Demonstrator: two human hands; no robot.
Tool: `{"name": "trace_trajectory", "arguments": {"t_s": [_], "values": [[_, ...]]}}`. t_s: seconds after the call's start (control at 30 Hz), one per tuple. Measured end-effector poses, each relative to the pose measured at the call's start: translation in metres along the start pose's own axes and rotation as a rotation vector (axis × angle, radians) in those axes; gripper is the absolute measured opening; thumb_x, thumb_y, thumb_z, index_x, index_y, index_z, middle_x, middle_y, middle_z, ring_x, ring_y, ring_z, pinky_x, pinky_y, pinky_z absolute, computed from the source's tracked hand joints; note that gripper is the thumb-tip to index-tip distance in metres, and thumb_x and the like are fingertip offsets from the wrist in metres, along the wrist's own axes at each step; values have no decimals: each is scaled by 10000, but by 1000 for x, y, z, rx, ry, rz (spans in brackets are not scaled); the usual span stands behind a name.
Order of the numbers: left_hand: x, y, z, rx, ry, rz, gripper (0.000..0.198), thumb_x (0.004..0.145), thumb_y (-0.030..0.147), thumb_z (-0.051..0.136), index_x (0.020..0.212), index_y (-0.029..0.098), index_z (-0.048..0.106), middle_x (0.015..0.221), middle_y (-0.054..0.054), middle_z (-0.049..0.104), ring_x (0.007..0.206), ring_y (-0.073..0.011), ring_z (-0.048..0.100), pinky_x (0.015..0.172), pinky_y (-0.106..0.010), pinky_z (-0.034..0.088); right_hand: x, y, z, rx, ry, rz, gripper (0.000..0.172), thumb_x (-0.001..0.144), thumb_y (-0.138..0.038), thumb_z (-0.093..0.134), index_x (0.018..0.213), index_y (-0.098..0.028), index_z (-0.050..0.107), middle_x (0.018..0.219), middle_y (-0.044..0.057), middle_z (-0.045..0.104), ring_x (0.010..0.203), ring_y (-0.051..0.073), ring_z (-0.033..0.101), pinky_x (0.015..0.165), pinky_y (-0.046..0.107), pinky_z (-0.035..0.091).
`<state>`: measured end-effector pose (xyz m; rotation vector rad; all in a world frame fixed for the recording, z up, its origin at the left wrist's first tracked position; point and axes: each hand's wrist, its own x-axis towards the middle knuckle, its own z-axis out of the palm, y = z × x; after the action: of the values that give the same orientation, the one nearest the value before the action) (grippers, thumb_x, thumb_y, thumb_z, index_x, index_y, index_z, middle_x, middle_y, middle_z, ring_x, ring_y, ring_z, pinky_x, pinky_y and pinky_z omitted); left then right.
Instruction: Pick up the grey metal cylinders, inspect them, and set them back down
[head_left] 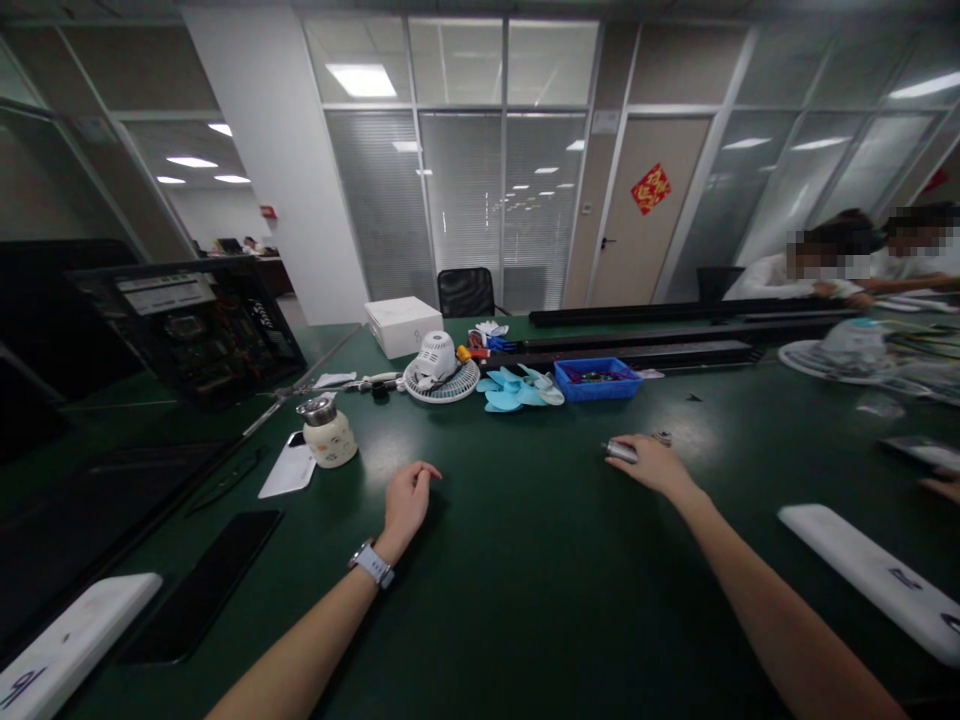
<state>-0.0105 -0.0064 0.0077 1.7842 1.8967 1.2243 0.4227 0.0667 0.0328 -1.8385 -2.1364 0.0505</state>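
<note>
My left hand [407,498] rests on the green table [525,560] with its fingers curled in, holding nothing I can see; a watch sits on that wrist. My right hand [651,462] lies further right, closed over a small silver cylinder-shaped object [621,452] whose end pokes out to the left. Beyond the hands lie a dismantled white fan, its motor housing [436,355] sitting on the round grille [442,383], and light blue fan blades [517,390]. A blue parts tray [598,379] stands beside them.
A cream mug with metal lid [328,432] and a white card [289,470] sit left of my hands, a dark phone [202,590] nearer. A white box [403,324], black rails [645,345] and an open computer case [191,325] stand behind. Other people work at far right.
</note>
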Motion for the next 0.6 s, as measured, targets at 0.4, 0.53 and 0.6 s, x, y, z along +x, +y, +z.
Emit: {"name": "trace_trajectory", "arguments": {"t_s": [0.4, 0.53, 0.6], "values": [[-1, 6, 0, -50, 24, 64, 279, 880, 281, 420, 966, 209, 676, 959, -49, 674, 950, -224, 570, 880, -388, 435, -8, -141, 59, 1230, 68, -117, 441, 761, -467, 660, 1082, -186, 547, 1125, 128, 678, 1030, 220, 652, 931, 409, 499], [-7, 19, 4, -55, 30, 184, 273, 901, 375, 487, 1055, 237, 665, 1064, -54, 633, 1058, -225, 524, 996, -427, 370, -15, -192, 67, 1243, -76, -230, 383, 755, -368, 695, 1063, -187, 555, 1115, 104, 674, 1053, 209, 637, 973, 418, 471], [-9, 26, 9, -48, 33, 198, 265, 889, 398, 528, 1067, 267, 674, 1108, -56, 595, 1105, -230, 495, 1035, -444, 337, -18, -202, 71, 1221, -100, -254, 359, 748, -332, 703, 1048, -191, 565, 1088, 84, 676, 1045, 201, 635, 981, 415, 463]]}}
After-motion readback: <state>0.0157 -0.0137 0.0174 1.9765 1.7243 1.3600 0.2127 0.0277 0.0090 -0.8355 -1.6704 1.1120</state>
